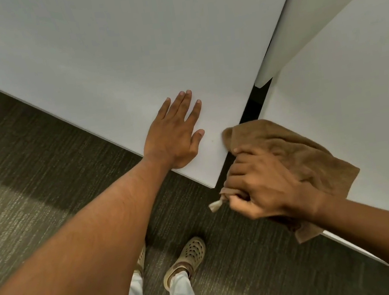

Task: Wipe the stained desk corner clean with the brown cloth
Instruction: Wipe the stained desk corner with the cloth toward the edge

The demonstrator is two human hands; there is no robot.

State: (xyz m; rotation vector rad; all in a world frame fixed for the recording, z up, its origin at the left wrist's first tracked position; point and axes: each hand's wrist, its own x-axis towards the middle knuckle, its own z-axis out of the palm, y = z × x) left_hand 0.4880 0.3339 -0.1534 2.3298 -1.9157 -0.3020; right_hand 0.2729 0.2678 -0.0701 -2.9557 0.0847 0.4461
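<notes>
A white desk (102,47) fills the upper left, and its near right corner (210,170) points toward me. My left hand (176,135) lies flat on that corner, fingers spread, holding nothing. A tiny dark speck (212,141) shows on the desk beside my thumb. My right hand (262,185) is shut on a bunched brown cloth (289,148), just right of the corner over the gap between desks. One end of the cloth touches the desk's right edge. A pale tag (215,205) hangs from the cloth below my fingers.
A second white desk (346,89) stands to the right, split from the first by a dark gap (250,108). A white divider panel (318,2) rises between them at the back. Dark carpet (28,177) lies below, with my sandalled foot (189,256).
</notes>
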